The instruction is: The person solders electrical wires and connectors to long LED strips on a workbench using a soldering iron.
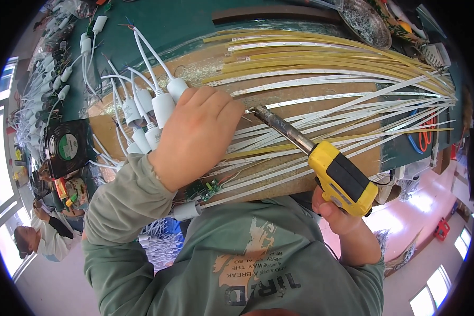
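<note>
My right hand grips a yellow and black soldering gun, its metal barrel pointing up and left. The tip is just beside the fingers of my left hand. That hand is closed, knuckles up, and hides whatever it pinches. Under and beyond its wrist stand several white plastic end caps with white cables and bare coloured wire ends. Long white LED strips and yellowish ones fan out rightward over a brown board. Below my left wrist lies a small green circuit board next to another white cap.
A black fan stands at the left, near a heap of white capped cables. At the far right are a metal dish of silvery shreds, a dark bar and red-orange handles. Another person sits at far left.
</note>
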Demonstrator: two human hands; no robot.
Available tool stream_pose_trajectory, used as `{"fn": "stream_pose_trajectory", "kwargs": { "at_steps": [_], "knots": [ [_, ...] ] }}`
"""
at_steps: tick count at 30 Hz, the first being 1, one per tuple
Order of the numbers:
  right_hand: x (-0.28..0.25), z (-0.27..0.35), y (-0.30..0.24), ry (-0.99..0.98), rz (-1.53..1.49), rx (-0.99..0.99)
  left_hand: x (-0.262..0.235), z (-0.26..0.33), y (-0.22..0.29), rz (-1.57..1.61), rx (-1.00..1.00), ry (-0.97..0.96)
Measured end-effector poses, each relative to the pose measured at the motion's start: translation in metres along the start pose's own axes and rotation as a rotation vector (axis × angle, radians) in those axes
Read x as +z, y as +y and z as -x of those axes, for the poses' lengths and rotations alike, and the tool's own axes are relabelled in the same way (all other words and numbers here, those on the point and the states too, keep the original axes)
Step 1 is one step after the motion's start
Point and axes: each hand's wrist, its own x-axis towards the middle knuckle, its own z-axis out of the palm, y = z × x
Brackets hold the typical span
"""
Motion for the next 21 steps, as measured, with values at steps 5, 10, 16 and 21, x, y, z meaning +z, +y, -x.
{"fn": "stream_pose_trajectory", "kwargs": {
  "at_steps": [5,10,16,21],
  "knots": [
    [0.005,-0.0025,-0.0052,0.066,-0.1,0.056,0.0008,0.0013,-0.0001,0.016,-0.006,0.018],
    [0.0069,-0.004,-0.0085,0.126,-0.203,0.132,-0.0025,0.0022,-0.002,0.056,0.0,-0.052],
    [0.0068,-0.0045,-0.0074,0.126,-0.221,0.127,-0.0025,0.0017,-0.0016,0.05,-0.001,-0.065],
    [0.0086,-0.0056,-0.0073,0.135,-0.192,0.104,-0.004,0.0013,-0.0005,0.04,-0.008,-0.078]
  ]
}}
